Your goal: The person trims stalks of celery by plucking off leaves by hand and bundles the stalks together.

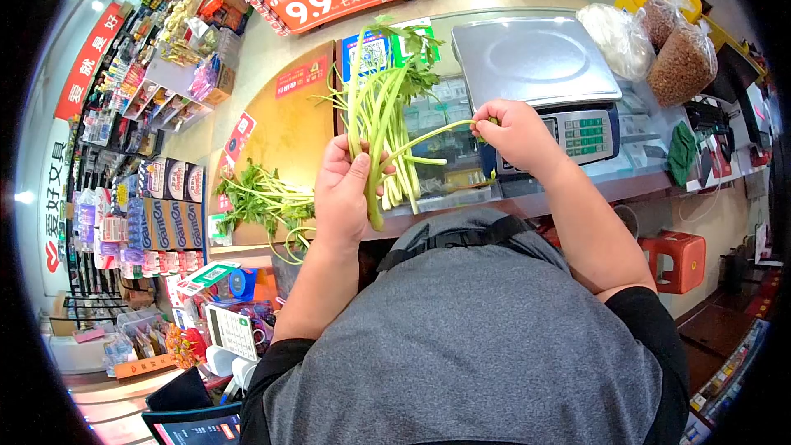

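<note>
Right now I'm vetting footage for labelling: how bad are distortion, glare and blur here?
Head view: strong fisheye bending, black corners; small bright glare spots far left; pale sheen on the scale's pan; left hand, right hand and the held stalks fairly sharp; distant shelf goods too small to judge.

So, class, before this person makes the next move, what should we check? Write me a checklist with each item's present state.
1. Left hand grips the leafy stalks: ok.
2. Right hand holds the thin stem: ok.
3. Loose greens wholly within the wooden counter: not ok, some stems overhang its edge.
4. Readout of the scale legible: cannot tell.
5. White bag not touching the scale plate: cannot tell.
</note>
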Demonstrator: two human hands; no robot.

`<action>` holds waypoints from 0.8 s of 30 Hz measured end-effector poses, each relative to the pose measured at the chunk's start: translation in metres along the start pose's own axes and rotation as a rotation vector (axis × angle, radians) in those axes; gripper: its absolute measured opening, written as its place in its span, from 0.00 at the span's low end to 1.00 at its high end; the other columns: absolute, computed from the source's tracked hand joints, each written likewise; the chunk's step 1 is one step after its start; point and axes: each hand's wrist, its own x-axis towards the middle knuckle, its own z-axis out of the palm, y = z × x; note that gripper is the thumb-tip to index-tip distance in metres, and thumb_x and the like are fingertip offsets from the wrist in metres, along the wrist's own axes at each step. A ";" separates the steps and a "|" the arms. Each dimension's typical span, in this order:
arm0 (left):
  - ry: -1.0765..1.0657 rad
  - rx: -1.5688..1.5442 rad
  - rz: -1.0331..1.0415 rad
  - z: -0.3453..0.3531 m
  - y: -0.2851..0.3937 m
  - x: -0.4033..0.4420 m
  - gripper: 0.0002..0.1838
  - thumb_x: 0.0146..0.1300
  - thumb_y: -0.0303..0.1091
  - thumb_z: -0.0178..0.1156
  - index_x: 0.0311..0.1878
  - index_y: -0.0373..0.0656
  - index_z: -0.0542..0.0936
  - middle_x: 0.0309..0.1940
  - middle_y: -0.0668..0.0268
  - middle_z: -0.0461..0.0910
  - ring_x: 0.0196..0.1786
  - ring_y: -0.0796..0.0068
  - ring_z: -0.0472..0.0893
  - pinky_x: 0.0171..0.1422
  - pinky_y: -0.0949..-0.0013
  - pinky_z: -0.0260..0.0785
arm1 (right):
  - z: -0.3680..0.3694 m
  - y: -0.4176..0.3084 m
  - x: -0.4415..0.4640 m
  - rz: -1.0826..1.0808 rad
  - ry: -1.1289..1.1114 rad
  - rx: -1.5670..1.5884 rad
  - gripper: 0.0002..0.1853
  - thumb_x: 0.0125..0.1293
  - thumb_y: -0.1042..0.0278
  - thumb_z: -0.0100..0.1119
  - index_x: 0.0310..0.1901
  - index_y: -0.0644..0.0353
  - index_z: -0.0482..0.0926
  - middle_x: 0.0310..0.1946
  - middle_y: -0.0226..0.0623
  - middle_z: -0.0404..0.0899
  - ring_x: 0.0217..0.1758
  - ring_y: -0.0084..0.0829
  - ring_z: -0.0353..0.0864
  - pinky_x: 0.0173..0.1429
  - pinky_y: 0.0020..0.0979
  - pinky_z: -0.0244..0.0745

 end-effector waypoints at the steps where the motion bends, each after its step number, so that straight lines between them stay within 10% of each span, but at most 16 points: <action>1: -0.004 0.009 0.004 0.000 0.000 0.000 0.09 0.72 0.29 0.53 0.53 0.42 0.70 0.39 0.59 0.80 0.37 0.70 0.83 0.32 0.76 0.74 | -0.001 -0.003 -0.001 -0.014 0.037 -0.129 0.11 0.60 0.67 0.57 0.36 0.64 0.83 0.26 0.45 0.82 0.30 0.34 0.81 0.38 0.33 0.75; 10: -0.039 0.113 -0.042 0.009 -0.005 -0.004 0.09 0.72 0.29 0.53 0.52 0.41 0.71 0.39 0.61 0.80 0.36 0.73 0.83 0.30 0.79 0.72 | 0.016 0.022 0.005 0.076 0.206 0.156 0.10 0.58 0.66 0.55 0.31 0.64 0.80 0.21 0.37 0.77 0.23 0.28 0.74 0.30 0.32 0.69; 14: 0.005 0.114 -0.019 0.001 -0.006 -0.006 0.09 0.72 0.30 0.53 0.52 0.41 0.71 0.39 0.61 0.81 0.36 0.74 0.82 0.30 0.79 0.72 | 0.007 0.032 0.006 0.341 0.318 0.905 0.06 0.60 0.67 0.54 0.27 0.57 0.74 0.23 0.25 0.68 0.21 0.20 0.60 0.25 0.27 0.59; 20: 0.047 0.120 -0.006 -0.015 -0.004 -0.008 0.09 0.72 0.30 0.54 0.52 0.41 0.71 0.39 0.60 0.81 0.35 0.74 0.82 0.30 0.78 0.71 | 0.021 0.093 -0.034 0.068 0.032 -0.282 0.10 0.62 0.71 0.53 0.43 0.62 0.78 0.37 0.45 0.81 0.41 0.43 0.80 0.51 0.38 0.75; 24: 0.050 0.103 -0.013 -0.023 -0.010 -0.007 0.09 0.72 0.30 0.54 0.52 0.41 0.71 0.39 0.60 0.80 0.35 0.73 0.82 0.30 0.77 0.71 | 0.034 0.088 -0.057 -0.024 -0.030 -0.564 0.09 0.62 0.68 0.58 0.43 0.58 0.80 0.37 0.45 0.81 0.44 0.48 0.80 0.50 0.43 0.75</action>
